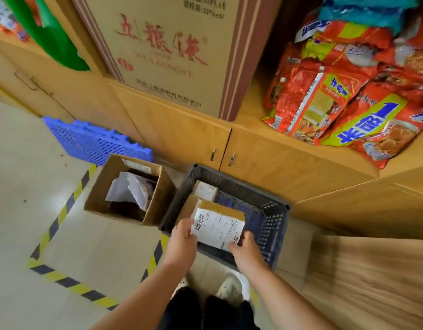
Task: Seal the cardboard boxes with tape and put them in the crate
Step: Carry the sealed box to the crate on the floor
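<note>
Both hands hold one small cardboard box [218,222] w/ a white shipping label on top, over the near-left part of the dark plastic crate [272,217]. Left hand [183,241] grips the box's left edge, thumb on the label by the barcode. Right hand [245,250] grips the near-right corner, fingers curled round it. Can't tell if the box touches the crate bottom, or if it's taped.

In the crate's far-left corner a second small box [204,191] w/ a pale label lies flat. A brown cardboard piece [187,208] sits along the crate's left wall, btwn that box & the held one. The crate stands on the floor just in front of the wooden cabinet doors [181,129].

Just left of the crate is an open carton [98,186] w/ crumpled white paper [127,189] inside. Behind it, a blue plastic pallet [96,139] at the cabinet base. Yellow-black hazard tape [58,217] marks the floor. On the shelf above: a big printed carton [162,55] & red noodle packs [336,96]. Shoes [229,288] by the crate's near edge
</note>
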